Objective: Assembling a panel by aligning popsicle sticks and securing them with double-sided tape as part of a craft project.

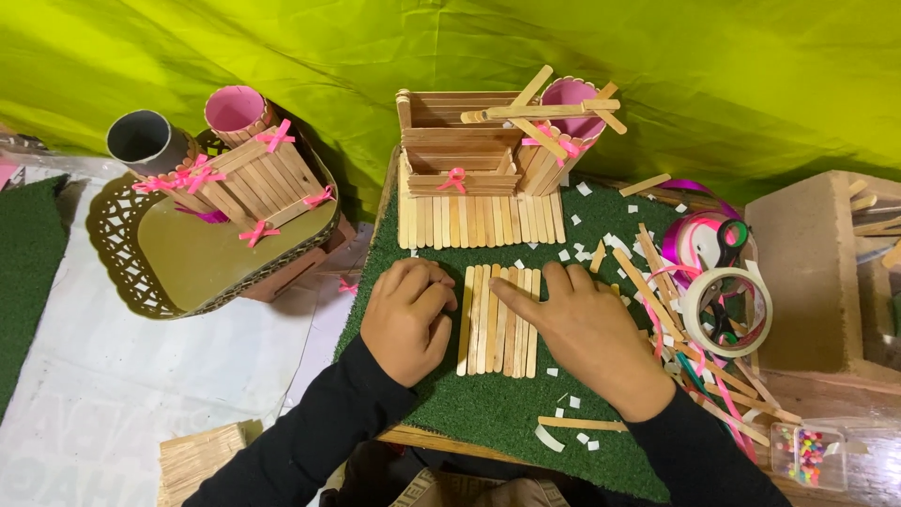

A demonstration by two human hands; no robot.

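A row of sticks point(498, 320) lies flat on the green mat point(488, 404), just below the stick holder point(479, 169). The left hand point(405, 319), fingers curled, braces the row's left edge; the right hand point(587, 333), fingers flat, presses it. Best to keep the edges flush and press evenly.

Two arms enter from the lower edge of the frame, both covered in long black sleeves of plain, matte fabric with no visible print or trim. Each sleeve ends at the wrist in a close cuff. The left hand point(405, 319) and the right hand point(587, 333) are bare: no gloves, rings, watch or bracelet visible.
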